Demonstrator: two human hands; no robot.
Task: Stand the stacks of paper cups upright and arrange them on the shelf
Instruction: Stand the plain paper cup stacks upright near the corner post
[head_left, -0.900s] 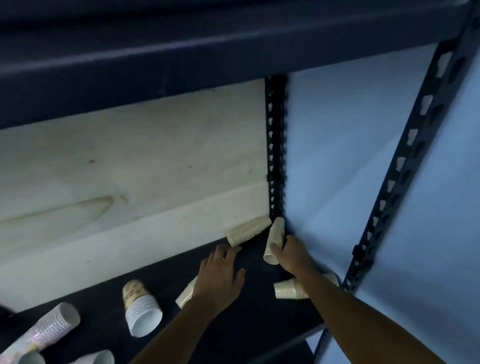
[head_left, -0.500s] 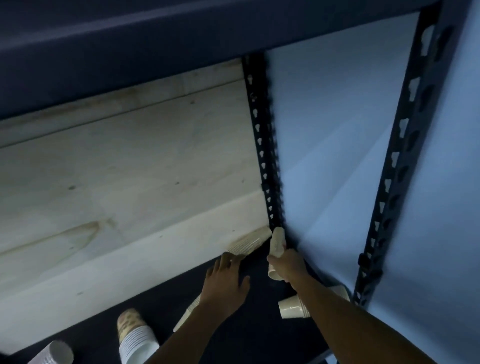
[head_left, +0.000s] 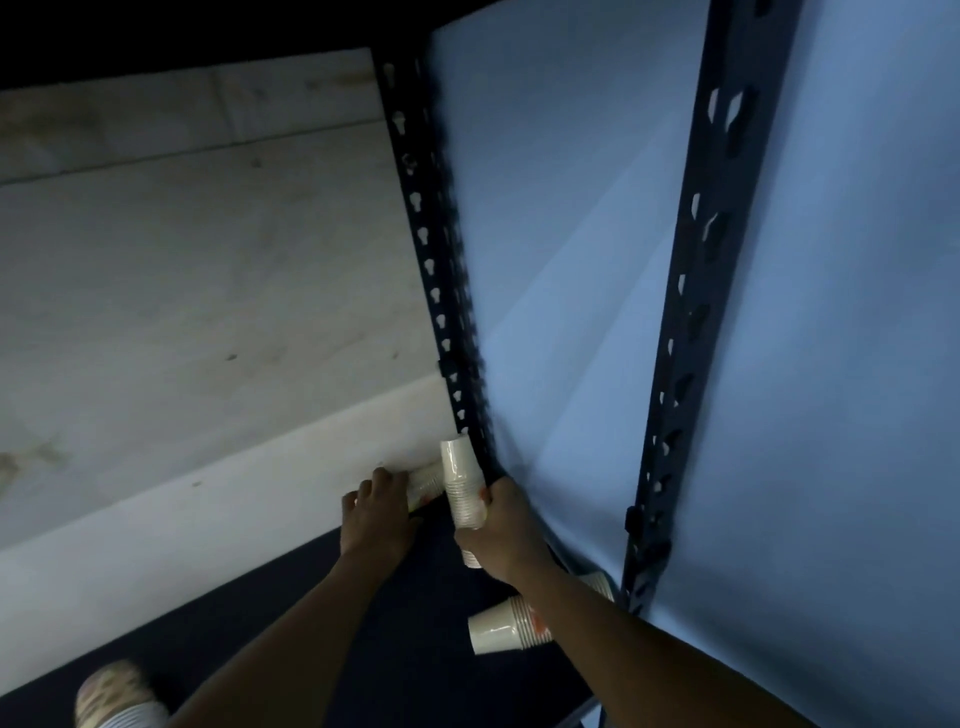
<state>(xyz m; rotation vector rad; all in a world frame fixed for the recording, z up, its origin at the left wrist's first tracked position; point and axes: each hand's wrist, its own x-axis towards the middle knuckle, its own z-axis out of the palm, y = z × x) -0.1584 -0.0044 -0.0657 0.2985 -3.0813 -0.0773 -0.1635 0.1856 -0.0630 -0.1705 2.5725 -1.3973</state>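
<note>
View from the head camera, looking down into the back right corner of a dark shelf (head_left: 311, 613). A stack of paper cups (head_left: 460, 480) is held near upright in the right hand (head_left: 506, 530), closed bottoms uppermost, just in front of the perforated rear post (head_left: 441, 291); the grip is closed around the lower half of the stack, with the fingers wrapped round its far side, and the lowest rim is seen below the hand, so whether it touches the shelf cannot be told. A second stack (head_left: 426, 480) is shown lying on its side at the back of the shelf, against the pale rear wall (head_left: 208, 312) and touching the held stack; the left hand (head_left: 376, 512) is laid over its left end, fingers curled down on it, though how firmly that grip is closed cannot be told. A third stack (head_left: 511, 626) is seen lying on its side at the right edge of the shelf, its open mouth turned to the left, partly hidden beneath the right forearm and close to the front post (head_left: 696, 312). At the lower left corner a fourth, patterned stack (head_left: 117, 696) is cut off by the frame edge, and its attitude is unclear. A light blue surface (head_left: 571, 260) is seen to the right of the rear post, beyond the shelf. The scene is dim and somewhat blurred.
</note>
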